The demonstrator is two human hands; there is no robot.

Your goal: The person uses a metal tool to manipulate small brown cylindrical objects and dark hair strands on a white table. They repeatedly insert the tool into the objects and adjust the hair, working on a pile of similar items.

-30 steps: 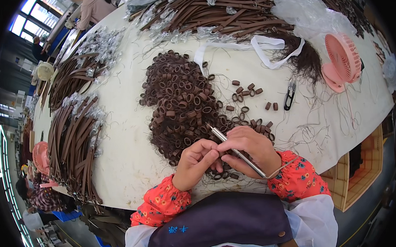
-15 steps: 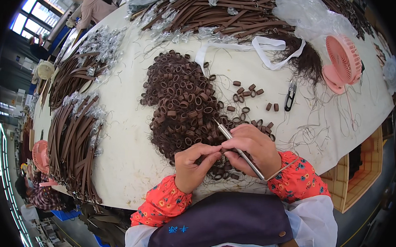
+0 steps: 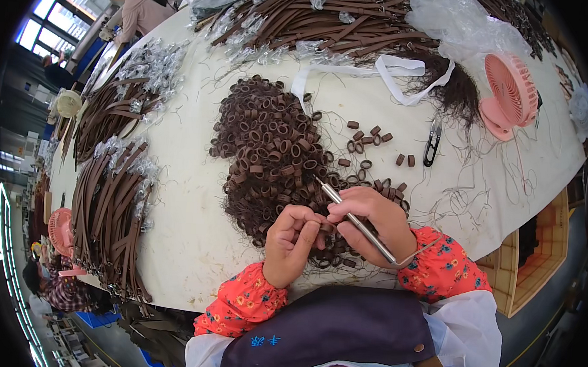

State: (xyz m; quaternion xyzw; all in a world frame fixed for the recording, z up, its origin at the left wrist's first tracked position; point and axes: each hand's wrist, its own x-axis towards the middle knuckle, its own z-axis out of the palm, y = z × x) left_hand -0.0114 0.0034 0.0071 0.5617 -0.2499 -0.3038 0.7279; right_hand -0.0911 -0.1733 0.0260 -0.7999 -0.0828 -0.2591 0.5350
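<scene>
My right hand (image 3: 380, 222) is closed around a slim metal pen-shaped tool (image 3: 370, 237) with a thin tip and a cord at its rear end. The tip points up and left, over the pile of small brown strap loops (image 3: 269, 142). Between the thumb and fingers of my left hand (image 3: 290, 240) a small brown loop (image 3: 325, 226) is pinched, partly covered by the fingertips. The two hands are close together above the near side of the pile, and the tool's tip is apart from the held loop.
Loose loops (image 3: 366, 139) lie right of the pile, near black thread snips (image 3: 432, 143). A pink fan (image 3: 510, 88) stands at far right. Brown straps (image 3: 110, 207) with clear wrapping lie left and at the back (image 3: 329, 19). White tape (image 3: 398, 89) and loose threads cross the cloth.
My hands have drawn slightly apart; the left fingers have turned and curled around the loop, which now shows more. The tool has shifted slightly, still in my right hand.
</scene>
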